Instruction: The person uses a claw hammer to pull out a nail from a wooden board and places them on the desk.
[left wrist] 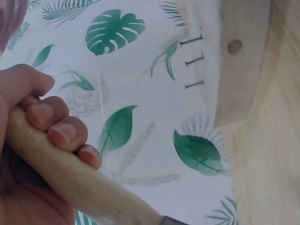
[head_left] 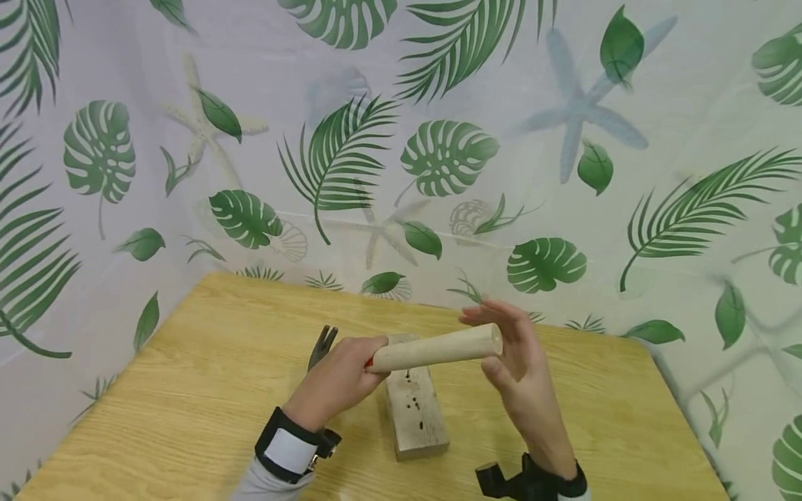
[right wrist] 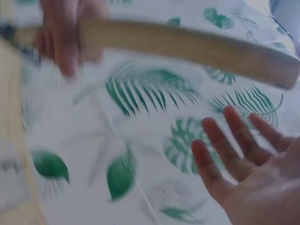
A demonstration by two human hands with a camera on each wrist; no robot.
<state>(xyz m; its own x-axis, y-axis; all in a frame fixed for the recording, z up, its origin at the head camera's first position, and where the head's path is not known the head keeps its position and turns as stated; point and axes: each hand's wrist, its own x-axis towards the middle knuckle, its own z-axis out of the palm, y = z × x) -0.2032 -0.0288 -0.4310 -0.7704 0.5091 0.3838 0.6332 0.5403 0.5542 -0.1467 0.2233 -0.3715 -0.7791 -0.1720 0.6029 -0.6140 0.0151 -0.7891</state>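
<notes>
My left hand [head_left: 338, 379] grips a claw hammer [head_left: 438, 351] by its pale wooden handle, on the part nearer the head. Beyond the knuckles the dark claw [head_left: 321, 346] shows, while the handle's butt end points right. In the left wrist view the fingers curl round the wood. Beside that butt end is my right hand [head_left: 526, 383], its fingers spread apart and holding nothing in the right wrist view. Below the hammer lies a wooden block [head_left: 416, 421] with dark marks on top. Several nails [left wrist: 194, 61] stick out of the block in the left wrist view.
A wood-grain table [head_left: 169, 403] carries the block. Behind it hangs a white sheet [head_left: 376, 160] printed with green leaves and starfish. Both wrists wear black straps [head_left: 278, 445] with small cameras.
</notes>
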